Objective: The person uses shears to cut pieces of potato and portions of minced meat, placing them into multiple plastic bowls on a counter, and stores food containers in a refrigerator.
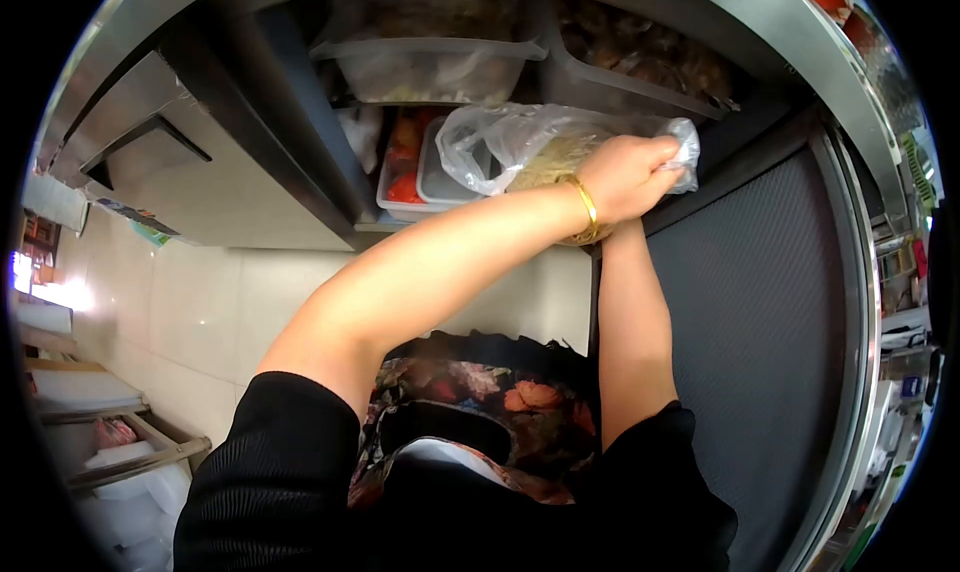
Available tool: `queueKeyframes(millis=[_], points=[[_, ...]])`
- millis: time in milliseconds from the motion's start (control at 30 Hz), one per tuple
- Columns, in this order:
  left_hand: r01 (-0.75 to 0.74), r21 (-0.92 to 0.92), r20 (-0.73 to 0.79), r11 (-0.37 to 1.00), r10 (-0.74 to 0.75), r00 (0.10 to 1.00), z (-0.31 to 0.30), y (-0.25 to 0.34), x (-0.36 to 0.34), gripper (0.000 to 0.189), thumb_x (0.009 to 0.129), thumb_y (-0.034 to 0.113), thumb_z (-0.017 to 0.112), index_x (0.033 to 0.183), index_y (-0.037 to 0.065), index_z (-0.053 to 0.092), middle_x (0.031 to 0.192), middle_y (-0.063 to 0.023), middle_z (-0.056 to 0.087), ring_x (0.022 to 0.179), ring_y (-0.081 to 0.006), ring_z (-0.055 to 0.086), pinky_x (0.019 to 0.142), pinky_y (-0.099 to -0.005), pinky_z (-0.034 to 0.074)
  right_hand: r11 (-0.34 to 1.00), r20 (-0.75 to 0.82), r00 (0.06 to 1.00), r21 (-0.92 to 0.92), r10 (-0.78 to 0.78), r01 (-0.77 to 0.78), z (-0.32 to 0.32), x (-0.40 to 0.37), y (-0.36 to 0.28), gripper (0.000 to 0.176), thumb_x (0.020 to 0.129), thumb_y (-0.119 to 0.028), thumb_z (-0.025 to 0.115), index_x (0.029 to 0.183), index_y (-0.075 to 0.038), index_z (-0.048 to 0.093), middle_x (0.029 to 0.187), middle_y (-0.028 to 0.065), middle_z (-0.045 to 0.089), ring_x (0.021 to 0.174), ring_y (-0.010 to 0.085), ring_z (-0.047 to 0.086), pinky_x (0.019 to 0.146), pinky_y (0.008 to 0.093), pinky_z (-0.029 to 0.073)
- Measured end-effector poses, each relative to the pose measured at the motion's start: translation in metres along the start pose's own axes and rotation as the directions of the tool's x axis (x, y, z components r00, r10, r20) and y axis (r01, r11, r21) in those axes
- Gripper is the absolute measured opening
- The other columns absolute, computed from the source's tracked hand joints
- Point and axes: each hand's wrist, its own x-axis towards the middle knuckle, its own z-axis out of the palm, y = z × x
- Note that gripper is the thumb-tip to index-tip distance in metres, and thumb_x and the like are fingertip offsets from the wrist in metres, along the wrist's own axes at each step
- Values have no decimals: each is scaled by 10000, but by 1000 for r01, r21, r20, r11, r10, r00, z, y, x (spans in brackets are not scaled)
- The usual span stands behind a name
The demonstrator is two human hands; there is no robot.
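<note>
My left hand (632, 172), with a gold bracelet at the wrist, is closed on the bunched end of a clear plastic bag (490, 147). Pale yellowish contents (553, 164) show through the plastic. The bag lies across the front of an open fridge compartment, overlapping a clear lidded container (440, 177). My right forearm (637, 322) reaches up beneath the left wrist; the right hand's fingers are hidden behind the left hand and the bag.
Clear bins (430, 72) of bagged food fill the shelf above, beside another bin (640, 87) with brownish contents. Red items (405, 157) sit in a tub at left. An open door (760, 302) stands at right. Tiled floor (200, 302) lies below.
</note>
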Motion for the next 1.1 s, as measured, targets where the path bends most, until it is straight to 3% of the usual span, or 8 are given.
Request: queueKeyframes(millis=[100, 233, 333, 433, 533, 733, 1000, 1100], points=[[129, 194, 21, 972, -136, 990, 8, -46, 1, 190, 834, 229, 503, 837, 39, 498, 787, -183, 553, 772, -378, 531, 665, -449, 410, 998, -44, 999, -58, -26, 23, 21, 46, -30, 377, 882, -262, 377, 1139, -19, 506, 1141, 131, 538, 1061, 263, 495, 946, 363, 355], [-301, 365, 257, 881, 216, 942, -2, -90, -19, 188, 809, 188, 513, 922, 37, 521, 932, -176, 560, 868, -374, 514, 747, -433, 412, 951, -203, 960, -280, -191, 130, 20, 51, -53, 339, 904, -209, 353, 1116, -7, 523, 1128, 136, 544, 1054, 263, 496, 946, 353, 352], [-302, 468, 372, 831, 126, 920, 5, -109, -36, 241, 764, 129, 549, 985, 37, 522, 982, -168, 556, 910, -357, 514, 786, -420, 412, 134, 196, 473, -806, -859, 577, -23, 18, -13, 345, 767, -80, 498, 1094, 29, 519, 1093, 199, 535, 1027, 325, 495, 910, 372, 368], [69, 569, 389, 819, -343, 855, -7, -73, -46, 448, 688, 6, 563, 1131, 43, 504, 1150, -168, 525, 1042, -332, 497, 862, -401, 398, -382, 743, 325, -606, -585, 698, -11, -25, 23, 527, 780, -391, 511, 1204, -79, 483, 1191, 197, 450, 1130, 379, 392, 969, 543, 246], [-60, 509, 57, 859, 36, 998, -34, -75, -117, 475, 667, -59, 498, 1125, 60, 534, 1043, -145, 580, 949, -328, 561, 841, -382, 438, -648, 838, 425, -538, -342, 539, -14, -29, 33, 539, 760, -435, 553, 1222, -165, 490, 1227, 178, 422, 1164, 363, 361, 973, 558, 238], [385, 518, -364, 764, -210, 907, -90, -113, -206, 266, 670, -95, 442, 883, 17, 555, 937, -172, 551, 866, -353, 532, 787, -390, 439, -659, 578, 735, -712, -355, 242, -14, 73, 14, 445, 747, -326, 595, 1148, -144, 532, 1249, 171, 416, 1193, 356, 344, 973, 510, 282], [849, 494, -332, 186, -862, 382, -127, -201, -152, 472, 755, 337, 628, 1020, -48, 562, 1033, -231, 582, 985, -344, 558, 838, -361, 448, -682, 631, 677, -685, -380, 255, -37, 21, 38, 487, 726, -216, 609, 1191, -117, 505, 1313, 214, 343, 1219, 384, 300, 1012, 493, 216], [858, 480, -308, 185, -880, 362, -135, -239, -140, 477, 708, 353, 667, 980, -30, 587, 1002, -208, 607, 976, -309, 575, 830, -348, 456, -632, 705, 557, -683, -438, 366, -27, -12, 32, 514, 706, -187, 625, 1199, -114, 499, 1325, 235, 311, 1215, 400, 289, 1009, 493, 213]])
